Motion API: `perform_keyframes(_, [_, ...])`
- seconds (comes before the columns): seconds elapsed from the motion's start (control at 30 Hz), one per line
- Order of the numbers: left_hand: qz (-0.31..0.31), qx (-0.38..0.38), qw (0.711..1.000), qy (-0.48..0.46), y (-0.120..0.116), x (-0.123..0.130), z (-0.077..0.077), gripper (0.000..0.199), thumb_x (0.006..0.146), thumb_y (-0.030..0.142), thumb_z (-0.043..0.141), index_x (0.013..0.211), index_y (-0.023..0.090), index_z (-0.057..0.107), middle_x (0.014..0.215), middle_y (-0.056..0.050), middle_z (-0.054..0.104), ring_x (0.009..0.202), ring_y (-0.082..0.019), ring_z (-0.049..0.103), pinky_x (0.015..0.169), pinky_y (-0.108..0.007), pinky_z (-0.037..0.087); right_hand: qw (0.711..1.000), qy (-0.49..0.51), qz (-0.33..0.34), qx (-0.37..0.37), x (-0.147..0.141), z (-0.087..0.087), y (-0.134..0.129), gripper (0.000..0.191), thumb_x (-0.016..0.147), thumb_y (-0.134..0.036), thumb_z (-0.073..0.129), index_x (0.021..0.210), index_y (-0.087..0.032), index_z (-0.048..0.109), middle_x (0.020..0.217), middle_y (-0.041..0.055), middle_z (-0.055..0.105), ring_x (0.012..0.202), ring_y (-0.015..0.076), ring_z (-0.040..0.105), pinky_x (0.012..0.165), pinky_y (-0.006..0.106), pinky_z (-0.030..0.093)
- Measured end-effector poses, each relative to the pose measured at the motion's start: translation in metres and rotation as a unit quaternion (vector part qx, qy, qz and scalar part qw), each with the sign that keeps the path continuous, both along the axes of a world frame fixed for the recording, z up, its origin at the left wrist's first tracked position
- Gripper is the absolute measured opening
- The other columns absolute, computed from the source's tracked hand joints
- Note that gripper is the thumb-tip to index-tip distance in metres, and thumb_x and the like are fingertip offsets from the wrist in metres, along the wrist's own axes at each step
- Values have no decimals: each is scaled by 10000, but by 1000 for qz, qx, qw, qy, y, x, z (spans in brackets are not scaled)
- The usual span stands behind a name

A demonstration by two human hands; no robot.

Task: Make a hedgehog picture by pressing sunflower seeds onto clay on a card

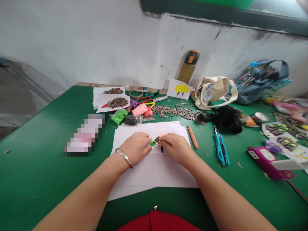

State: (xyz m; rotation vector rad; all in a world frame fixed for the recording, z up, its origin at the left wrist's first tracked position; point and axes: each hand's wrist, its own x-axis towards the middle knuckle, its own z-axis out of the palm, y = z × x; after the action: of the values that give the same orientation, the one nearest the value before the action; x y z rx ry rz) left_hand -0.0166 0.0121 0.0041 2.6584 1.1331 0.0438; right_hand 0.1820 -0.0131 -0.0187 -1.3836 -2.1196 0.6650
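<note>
A small hedgehog-like figure lies on the white paper (pixel 134 175), between my two hands. Its head is green clay (pixel 153 143), with dark striped sunflower seeds (pixel 157 139) set behind it on pink clay (pixel 162 137). My left hand (pixel 136 147), a silver bangle at its wrist, rests on the sheet with fingers stretched out and their tips beside the green head. Over the figure's right side, my right hand (pixel 176 148) has thumb and fingers pinched together. What is in that pinch is hidden. A small black piece (pixel 162 149) shows just below those fingertips.
Loose sunflower seeds (pixel 178 110) spread behind the paper, near bagged green clay (pixel 119 116) and scissors (pixel 160 98). Finished seed pictures (pixel 115 102) lie back left. An orange stick (pixel 192 137) and a blue utility knife (pixel 221 147) lie right; a purple glue gun (pixel 268 162) is farther right.
</note>
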Motion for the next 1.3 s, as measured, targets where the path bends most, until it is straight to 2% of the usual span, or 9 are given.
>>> perform_keyframes(0.27, [2,9,1000,-8,-1,0,-2,160,869,196,500,756,163,609,812,-48,584,809,-204,542,757,-339,435,1000,12,0,7,-1,-5,1,185,892,-157,531,921,-228,700,857,18,675,806,148,594,735,250,433])
perform_keyframes(0.77, [3,5,1000,-3,-2,-1,-3,151,881,226,522,815,160,640,851,-63,591,855,-221,553,782,-346,431,999,-28,5,34,-5,-9,2,206,909,-160,503,918,-223,698,883,34,675,841,158,585,757,257,425])
perform_keyframes(1.3, [12,7,1000,22,-7,4,2,142,889,246,543,844,157,644,848,-60,584,849,-211,552,766,-329,426,996,-70,13,48,-4,-15,3,204,922,-182,487,867,-201,682,864,50,654,844,171,573,757,273,417])
